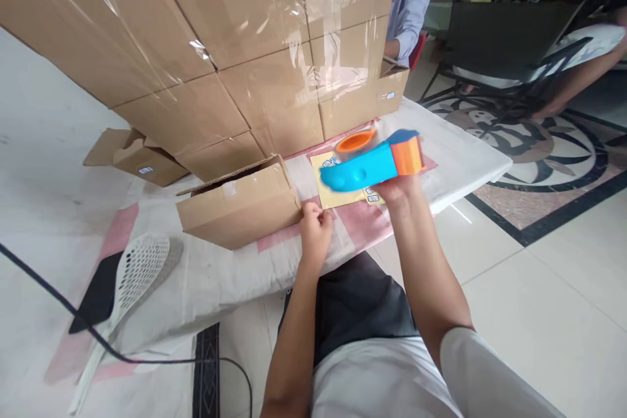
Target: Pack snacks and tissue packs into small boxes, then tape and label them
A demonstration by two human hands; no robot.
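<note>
My right hand (pixel 398 191) is closed on a blue and orange plastic toy (pixel 360 168), gripping it from below near its orange end. The toy is held above the table and slightly blurred; its exact kind does not show. Just behind it is an orange oval ring-shaped piece (pixel 353 142), and I cannot tell whether it is joined to the toy. A yellow printed card (pixel 326 198) lies beneath the toy. My left hand (pixel 316 228) has its fingers curled in beside the corner of an open cardboard box (pixel 240 209). Anything inside those fingers is hidden.
Taped cardboard boxes (pixel 264 88) are stacked along the table's back. A white net-headed scoop (pixel 142 268) and a black flat object (pixel 98 294) lie at left, near a black cable (pixel 166 360). Across the table is a person's sleeve (pixel 411 0); another person sits on a chair (pixel 504 32).
</note>
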